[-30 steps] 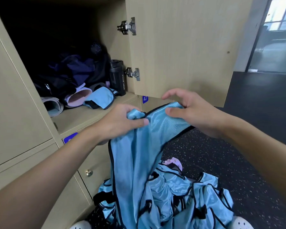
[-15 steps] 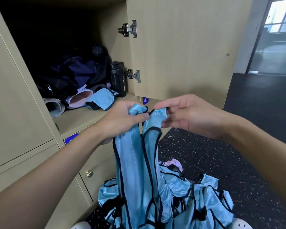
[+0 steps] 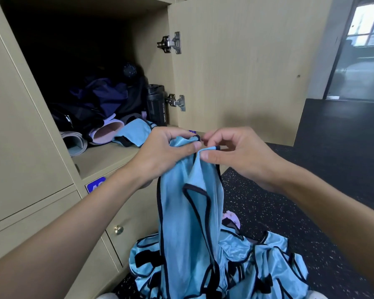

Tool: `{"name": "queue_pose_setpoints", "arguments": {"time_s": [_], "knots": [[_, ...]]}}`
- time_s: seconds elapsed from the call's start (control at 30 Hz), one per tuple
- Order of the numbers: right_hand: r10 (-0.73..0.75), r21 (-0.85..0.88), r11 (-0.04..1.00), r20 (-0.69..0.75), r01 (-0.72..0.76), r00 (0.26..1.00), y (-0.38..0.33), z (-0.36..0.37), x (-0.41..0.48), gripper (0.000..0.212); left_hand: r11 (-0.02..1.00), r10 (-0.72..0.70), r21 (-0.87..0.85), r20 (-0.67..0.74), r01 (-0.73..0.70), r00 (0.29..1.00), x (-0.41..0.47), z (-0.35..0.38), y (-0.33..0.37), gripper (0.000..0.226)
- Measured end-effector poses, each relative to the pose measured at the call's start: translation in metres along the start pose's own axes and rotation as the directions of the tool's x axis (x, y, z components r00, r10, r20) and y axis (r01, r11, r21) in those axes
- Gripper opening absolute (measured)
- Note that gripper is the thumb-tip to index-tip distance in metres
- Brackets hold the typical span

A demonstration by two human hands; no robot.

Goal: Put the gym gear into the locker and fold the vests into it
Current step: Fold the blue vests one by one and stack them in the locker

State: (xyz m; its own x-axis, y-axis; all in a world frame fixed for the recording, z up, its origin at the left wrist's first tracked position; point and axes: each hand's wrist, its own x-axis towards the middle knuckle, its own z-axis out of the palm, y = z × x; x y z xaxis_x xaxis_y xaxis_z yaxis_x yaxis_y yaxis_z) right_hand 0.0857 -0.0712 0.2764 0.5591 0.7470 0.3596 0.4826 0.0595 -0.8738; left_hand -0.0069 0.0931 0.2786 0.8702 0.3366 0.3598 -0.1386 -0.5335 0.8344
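My left hand (image 3: 166,152) & right hand (image 3: 235,156) each pinch a strap of the light-blue mesh vest w/ dark trim (image 3: 188,223), hanging at 6 o'clock over the pile of blue vests (image 3: 266,257). Risk: slick fabric slips my thin pinch, or hem snags pile.

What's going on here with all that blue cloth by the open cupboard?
A person is holding up a blue vest, pinching its top edge with the left hand and the right hand close together. It hangs down over a pile of vests on the floor. The locker stands open. Inside it lie one folded vest, a dark bag and a black bottle. The vest in hand is not yet folded.
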Motion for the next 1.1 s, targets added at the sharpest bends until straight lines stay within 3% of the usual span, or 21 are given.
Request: {"name": "queue_pose_setpoints", "arguments": {"time_s": [0.13, 0.3, 0.4, 0.53, 0.63, 0.73, 0.83, 0.97, 1.1], "knots": [[0.001, 0.075, 0.997, -0.056, 0.003, 0.998, 0.000, 0.005, 0.003, 0.015, 0.994, -0.022, -0.108, -0.064, 0.015, 0.998, -0.001, 0.000, 0.007, 0.025], [0.002, 0.152, 0.988, -0.003, -0.001, 1.000, 0.001, 0.007, 0.003, 0.013, 0.976, -0.040, -0.213, 0.033, 0.047, 0.999, 0.000, -0.006, 0.014, 0.021], [0.004, 0.153, 0.988, -0.045, 0.003, 0.999, -0.001, 0.007, 0.005, 0.012, 0.971, 0.013, -0.237, 0.036, -0.004, 0.999, 0.001, -0.011, 0.020, 0.018], [0.000, 0.156, 0.987, -0.180, 0.029, 0.984, -0.010, 0.004, 0.013, 0.013, 0.990, 0.082, -0.114, -0.038, -0.086, 0.996, 0.003, -0.020, 0.028, 0.016], [-0.032, 0.135, 0.988, -0.294, 0.075, 0.955, -0.016, -0.001, 0.020, 0.017, 0.996, 0.082, -0.046, 0.011, -0.082, 0.997, 0.004, -0.026, 0.039, 0.010], [-0.048, 0.115, 0.989, -0.351, 0.094, 0.935, -0.020, -0.003, 0.025, 0.020, 0.982, 0.118, 0.143, 0.056, -0.125, 0.991, 0.002, -0.025, 0.047, 0.044], [-0.048, 0.097, 0.991, -0.366, 0.089, 0.929, -0.021, -0.001, 0.028, 0.020, 0.931, 0.120, 0.346, 0.020, -0.119, 0.993, 0.000, -0.016, 0.048, 0.056], [-0.064, 0.061, 0.994, -0.352, 0.091, 0.934, -0.021, 0.000, 0.029, 0.018, 0.906, 0.103, 0.417, -0.037, -0.078, 0.994, 0.000, -0.008, 0.050, 0.042], [-0.074, 0.067, 0.992, -0.352, 0.104, 0.933, -0.019, -0.006, 0.027, 0.021, 0.939, 0.073, 0.337, -0.024, -0.060, 0.997, 0.001, -0.015, 0.056, 0.017]]}}
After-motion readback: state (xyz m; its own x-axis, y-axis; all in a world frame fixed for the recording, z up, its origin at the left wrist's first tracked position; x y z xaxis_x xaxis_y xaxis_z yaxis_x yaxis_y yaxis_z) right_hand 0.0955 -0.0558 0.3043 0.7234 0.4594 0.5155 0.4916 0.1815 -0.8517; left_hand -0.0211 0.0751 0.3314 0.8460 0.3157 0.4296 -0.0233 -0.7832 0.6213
